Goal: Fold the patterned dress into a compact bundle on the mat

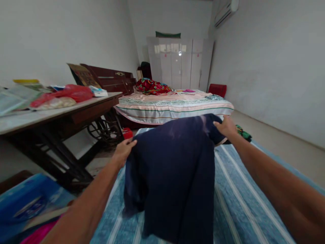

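A dark navy garment (175,169) hangs spread out in the air between my two hands, above a blue striped sheet (243,200). My left hand (123,151) pinches the garment's left upper edge, fingers closed on the cloth. My right hand (224,126) grips its right upper corner, fingers wrapped over the fabric. The lower part of the garment drapes down toward me and touches the sheet.
A dark wooden sewing table (76,115) with bags and papers stands at the left. A bed (175,105) with a striped cover and a red patterned cloth (152,86) lies ahead. White wardrobes (180,62) stand at the back wall. A blue bag (27,200) is at lower left.
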{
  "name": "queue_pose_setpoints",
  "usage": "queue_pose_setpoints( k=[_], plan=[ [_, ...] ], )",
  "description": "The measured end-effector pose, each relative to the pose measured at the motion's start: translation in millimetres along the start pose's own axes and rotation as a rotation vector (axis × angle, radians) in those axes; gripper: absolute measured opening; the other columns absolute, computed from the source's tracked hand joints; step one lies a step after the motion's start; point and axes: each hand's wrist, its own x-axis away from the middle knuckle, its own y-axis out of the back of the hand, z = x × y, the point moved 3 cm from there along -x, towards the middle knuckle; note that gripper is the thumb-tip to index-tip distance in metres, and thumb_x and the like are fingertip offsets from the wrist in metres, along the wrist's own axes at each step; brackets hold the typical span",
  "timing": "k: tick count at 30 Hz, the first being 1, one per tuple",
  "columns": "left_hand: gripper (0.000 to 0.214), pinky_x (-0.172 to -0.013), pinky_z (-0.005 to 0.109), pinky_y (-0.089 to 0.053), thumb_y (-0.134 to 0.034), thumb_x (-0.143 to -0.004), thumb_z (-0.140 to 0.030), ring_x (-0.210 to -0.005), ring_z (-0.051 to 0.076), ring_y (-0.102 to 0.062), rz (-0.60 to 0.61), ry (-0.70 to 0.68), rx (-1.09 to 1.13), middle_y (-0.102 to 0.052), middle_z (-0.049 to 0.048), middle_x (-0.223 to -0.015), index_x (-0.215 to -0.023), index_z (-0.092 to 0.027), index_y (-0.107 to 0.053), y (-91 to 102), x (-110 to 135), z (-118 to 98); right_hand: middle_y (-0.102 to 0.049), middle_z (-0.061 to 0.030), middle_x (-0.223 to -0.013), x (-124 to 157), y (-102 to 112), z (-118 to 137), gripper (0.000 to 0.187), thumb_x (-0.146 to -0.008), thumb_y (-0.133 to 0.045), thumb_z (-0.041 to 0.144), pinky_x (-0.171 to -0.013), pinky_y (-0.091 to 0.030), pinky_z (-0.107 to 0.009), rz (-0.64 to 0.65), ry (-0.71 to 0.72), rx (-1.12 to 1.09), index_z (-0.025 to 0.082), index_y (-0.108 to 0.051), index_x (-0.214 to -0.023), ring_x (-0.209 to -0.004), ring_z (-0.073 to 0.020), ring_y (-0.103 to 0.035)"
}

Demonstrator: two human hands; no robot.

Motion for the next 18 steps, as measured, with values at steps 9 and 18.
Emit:
queue_pose_setpoints(
  k=[9, 18],
  plan=[
    [0.027, -0.064, 0.028, -0.052, -0.07, -0.06, -0.023, -0.074, 0.023, -0.068, 0.193, 0.293, -0.049, -0.071, 0.0052, -0.08, -0.085, -0.017, -0.063, 2.8, 64, 90, -0.062, -0.0003, -0.062, 171, -85, -60, 0.028, -0.084, -0.05, 0.042, -0.056, -0.038, -0.025, 0.55, 0.153, 0.009, 0.019, -0.063, -0.09, -0.063, -0.0169, -0.061],
    [0.022, -0.057, 0.033, -0.056, -0.072, -0.058, -0.023, -0.06, 0.024, -0.068, 0.437, 0.508, 0.195, -0.071, 0.0075, -0.067, -0.076, -0.014, -0.065, -2.1, 115, 86, -0.052, -0.0148, -0.127, 286, -48, -19, 0.068, -0.071, -0.062, 0.044, -0.088, -0.041, -0.037, 0.674, 0.338, -0.02, 0.017, -0.046, -0.13, -0.113, -0.029, -0.05]
  ],
)
